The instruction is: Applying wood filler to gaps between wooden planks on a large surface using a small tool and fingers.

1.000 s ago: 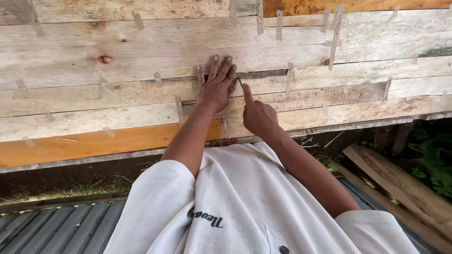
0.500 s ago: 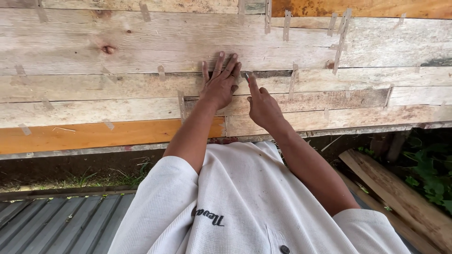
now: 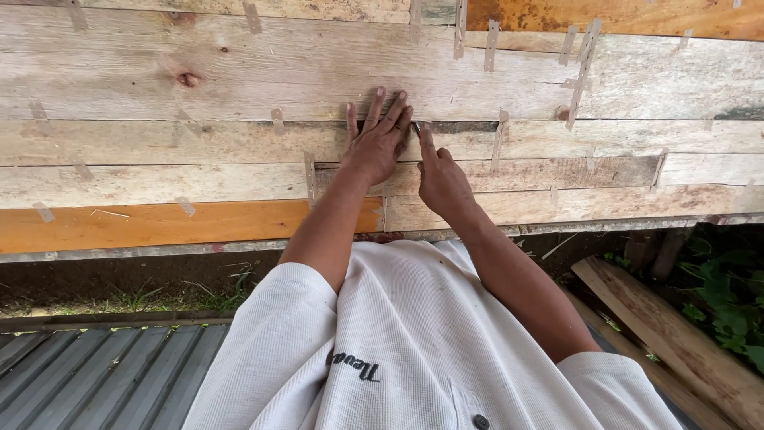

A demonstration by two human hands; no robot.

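Where our left hand point(image 3: 374, 147) lies spread flat on the rough plank wall point(image 3: 239, 87), our right hand point(image 3: 440, 179) pinches a small thin sliver point(image 3: 416, 127) at the dark gap point(image 3: 461, 127) between boards; we judge it light, stiff, best gripped near its base.

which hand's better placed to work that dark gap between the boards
Right, probably. The right hand has its index finger pointing up at the dark gap, fingertip beside it. The left hand lies flat on the plank wall, fingers spread, bracing.
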